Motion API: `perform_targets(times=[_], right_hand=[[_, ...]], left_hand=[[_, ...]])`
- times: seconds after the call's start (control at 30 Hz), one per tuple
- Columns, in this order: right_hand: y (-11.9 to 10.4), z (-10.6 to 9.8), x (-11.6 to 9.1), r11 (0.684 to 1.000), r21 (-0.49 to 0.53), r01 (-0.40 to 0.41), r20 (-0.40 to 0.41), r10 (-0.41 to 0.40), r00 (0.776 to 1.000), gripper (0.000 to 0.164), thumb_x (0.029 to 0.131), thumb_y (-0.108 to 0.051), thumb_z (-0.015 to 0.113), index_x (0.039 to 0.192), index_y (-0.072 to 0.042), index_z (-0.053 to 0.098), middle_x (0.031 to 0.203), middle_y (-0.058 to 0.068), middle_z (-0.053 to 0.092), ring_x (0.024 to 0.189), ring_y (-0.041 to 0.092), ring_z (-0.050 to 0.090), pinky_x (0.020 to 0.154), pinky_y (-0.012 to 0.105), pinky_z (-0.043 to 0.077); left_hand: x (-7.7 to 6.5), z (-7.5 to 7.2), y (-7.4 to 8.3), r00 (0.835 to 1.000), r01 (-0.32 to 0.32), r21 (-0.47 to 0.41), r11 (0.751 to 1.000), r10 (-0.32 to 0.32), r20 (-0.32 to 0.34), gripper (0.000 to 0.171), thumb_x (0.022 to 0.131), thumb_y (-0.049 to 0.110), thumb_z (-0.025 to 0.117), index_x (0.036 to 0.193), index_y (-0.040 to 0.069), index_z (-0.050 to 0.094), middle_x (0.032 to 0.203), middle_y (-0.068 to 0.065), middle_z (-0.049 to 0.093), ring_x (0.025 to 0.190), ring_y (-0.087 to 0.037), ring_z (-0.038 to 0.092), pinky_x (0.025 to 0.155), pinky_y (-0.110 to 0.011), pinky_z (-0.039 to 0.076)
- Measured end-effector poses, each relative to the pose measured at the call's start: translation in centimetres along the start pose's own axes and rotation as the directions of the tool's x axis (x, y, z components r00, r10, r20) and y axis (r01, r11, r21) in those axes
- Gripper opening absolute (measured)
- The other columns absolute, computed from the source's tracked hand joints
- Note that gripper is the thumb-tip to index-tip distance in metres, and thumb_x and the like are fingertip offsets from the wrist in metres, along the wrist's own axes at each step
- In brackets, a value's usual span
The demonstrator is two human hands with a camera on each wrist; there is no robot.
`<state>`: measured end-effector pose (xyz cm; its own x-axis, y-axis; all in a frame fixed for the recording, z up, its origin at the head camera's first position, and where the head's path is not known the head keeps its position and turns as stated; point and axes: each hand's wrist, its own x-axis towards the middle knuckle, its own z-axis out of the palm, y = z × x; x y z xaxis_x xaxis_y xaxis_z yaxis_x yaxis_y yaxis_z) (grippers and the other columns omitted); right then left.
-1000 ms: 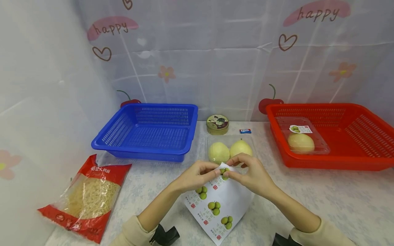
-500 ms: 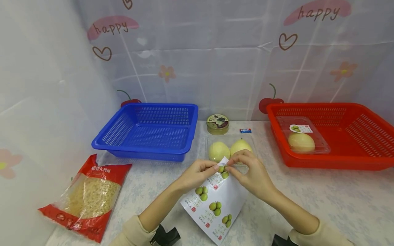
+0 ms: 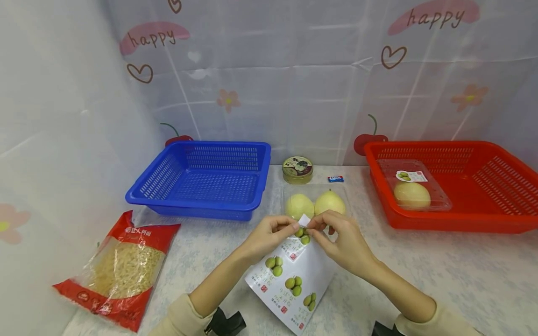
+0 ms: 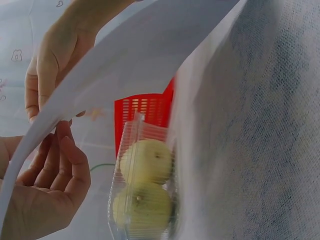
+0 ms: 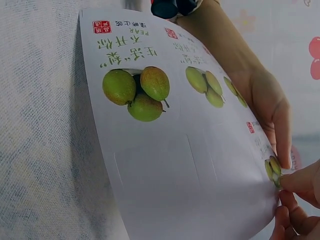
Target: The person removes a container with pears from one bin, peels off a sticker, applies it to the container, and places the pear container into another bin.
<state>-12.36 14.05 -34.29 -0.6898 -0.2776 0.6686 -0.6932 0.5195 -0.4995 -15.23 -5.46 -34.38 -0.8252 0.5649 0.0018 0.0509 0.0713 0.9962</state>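
A white sheet of pear stickers [image 3: 313,275] slants down toward the front of the table, its far corner raised between both hands. My left hand [image 3: 269,239] pinches that corner between thumb and index finger. Right beside it, my right hand [image 3: 346,242] pinches the same edge at the topmost pear sticker [image 3: 303,237]. A small white paper tip [image 3: 304,220] sticks up between the fingertips. In the right wrist view the sheet [image 5: 165,160] curves, with cut lines in its bare part. Behind the hands lies a clear plastic box holding two pale pears [image 3: 300,206].
A blue basket [image 3: 197,205] stands back left; a red basket [image 3: 462,224] at right holds a boxed, labelled pear [image 3: 412,195]. A round tin [image 3: 297,170] and a small blue packet [image 3: 335,179] sit at the back. A pasta bag [image 3: 122,270] lies at left.
Both hands have shifted slightly left with the sheet's corner. The sheet's right edge has swung left, and the white tip now shows above the fingers.
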Motion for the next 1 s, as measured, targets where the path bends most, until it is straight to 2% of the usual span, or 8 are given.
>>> perform_targets(times=[0.3, 0.53, 0.73, 1.0], right_hand=[[-0.09, -0.02, 0.06, 0.999, 0.019, 0.036, -0.001, -0.036, 0.999, 0.022, 0.070, 0.009, 0.075, 0.080, -0.009, 0.067, 0.076, -0.006, 0.064, 0.066, 0.003, 0.053, 0.054, 0.022, 0.045], [-0.12, -0.03, 0.11, 0.997, 0.052, 0.051, 0.015, -0.052, 0.999, 0.025, 0.069, 0.011, 0.075, 0.080, -0.010, 0.067, 0.075, -0.006, 0.063, 0.066, 0.003, 0.052, 0.055, 0.021, 0.046], [-0.20, 0.00, 0.03, 0.996, 0.072, 0.055, 0.045, -0.058, 0.997, 0.025, 0.070, 0.010, 0.074, 0.080, -0.012, 0.067, 0.075, -0.009, 0.060, 0.067, 0.004, 0.051, 0.055, 0.021, 0.045], [-0.38, -0.07, 0.10, 0.994, 0.065, 0.085, 0.056, -0.089, 0.994, 0.025, 0.071, 0.009, 0.074, 0.080, -0.013, 0.066, 0.075, -0.009, 0.059, 0.067, 0.003, 0.051, 0.056, 0.021, 0.046]], left_hand=[[0.05, 0.25, 0.12, 0.997, 0.001, -0.003, 1.000, -0.002, -0.071, 0.030, 0.096, 0.014, 0.052, 0.102, -0.014, 0.062, 0.079, -0.003, 0.064, 0.064, -0.008, 0.059, 0.057, -0.020, 0.049], [0.18, 0.24, -0.03, 0.994, 0.034, -0.076, 0.997, -0.041, -0.099, 0.028, 0.093, 0.010, 0.054, 0.103, -0.016, 0.061, 0.080, 0.001, 0.063, 0.067, -0.008, 0.059, 0.058, -0.021, 0.051], [0.15, 0.15, -0.24, 0.993, 0.015, -0.029, 0.999, -0.019, -0.120, 0.025, 0.092, 0.006, 0.055, 0.101, -0.015, 0.062, 0.078, 0.004, 0.061, 0.067, -0.006, 0.056, 0.058, -0.018, 0.048], [0.24, 0.25, -0.37, 0.991, 0.005, -0.011, 1.000, -0.006, -0.130, 0.023, 0.091, 0.006, 0.055, 0.099, -0.015, 0.063, 0.077, 0.002, 0.062, 0.066, -0.006, 0.057, 0.058, -0.019, 0.049]])
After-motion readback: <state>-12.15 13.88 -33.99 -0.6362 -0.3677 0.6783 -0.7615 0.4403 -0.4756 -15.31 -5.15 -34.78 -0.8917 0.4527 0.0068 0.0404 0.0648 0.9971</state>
